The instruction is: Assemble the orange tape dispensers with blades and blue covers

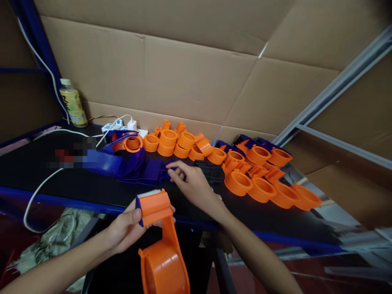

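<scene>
My left hand (128,226) is closed around the head of an orange tape dispenser (165,265), its round hub hanging down in front of the table edge. A white serrated blade (149,193) runs along the top of that head, and a dark blue plastic side shows by my thumb. Over the table, my right hand (191,181) has its thumb and forefinger pinched at a blue plastic piece (164,173) at the end of a row. More blue plates (107,162) lie overlapped to its left. Black strip-like parts (210,171) lie just beyond my right wrist.
Several orange dispenser bodies (237,182) stand in rows at the right and along the back. An orange-and-blue dispenser (132,143) lies by a white power strip (142,132). A yellow-labelled bottle (73,103) stands back left. A white cable (43,183) hangs over the front edge.
</scene>
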{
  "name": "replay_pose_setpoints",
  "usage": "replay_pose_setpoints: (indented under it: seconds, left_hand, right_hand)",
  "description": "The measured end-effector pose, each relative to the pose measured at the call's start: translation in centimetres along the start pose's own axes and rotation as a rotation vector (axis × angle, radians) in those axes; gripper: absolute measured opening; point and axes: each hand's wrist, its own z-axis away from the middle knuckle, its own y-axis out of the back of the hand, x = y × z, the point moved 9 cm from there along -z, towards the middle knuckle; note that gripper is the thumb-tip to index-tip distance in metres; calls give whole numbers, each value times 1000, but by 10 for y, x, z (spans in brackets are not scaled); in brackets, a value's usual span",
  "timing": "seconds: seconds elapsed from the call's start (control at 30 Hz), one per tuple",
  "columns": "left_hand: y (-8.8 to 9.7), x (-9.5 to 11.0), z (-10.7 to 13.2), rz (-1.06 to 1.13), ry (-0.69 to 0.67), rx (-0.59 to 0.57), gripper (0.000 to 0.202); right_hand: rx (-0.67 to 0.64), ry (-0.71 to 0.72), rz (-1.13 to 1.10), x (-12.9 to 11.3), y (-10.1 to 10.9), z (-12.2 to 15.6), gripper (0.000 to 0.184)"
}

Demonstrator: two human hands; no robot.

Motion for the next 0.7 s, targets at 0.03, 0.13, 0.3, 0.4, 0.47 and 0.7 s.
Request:
replay_pose_setpoints:
  seconds: [0.03, 0.13, 0.3, 0.4, 0.47, 0.7]
  left_hand:
    - [0, -2, 1, -6, 5, -8, 54]
    - [-1, -3, 3, -11, 11, -32, 57]
    - [-4, -4, 3, -13, 44, -45, 65]
    - [-3, -6, 3, -18, 54, -39, 64]
    - [-2, -7, 3, -19, 47, -32, 62]
    - [10, -7, 1, -36, -10, 84, 49]
  right_hand:
    - [-29, 0, 131, 1, -5, -15, 29]
    - [-97, -17, 389, 6, -23, -54, 34]
    - [-154, -49, 450, 15, -45, -89, 39]
    - [-182, -69, 462, 22, -54, -95, 40]
    - [-182, -84, 466, 26, -56, -96, 41]
    - [-28, -101, 446, 21, -25, -101, 47]
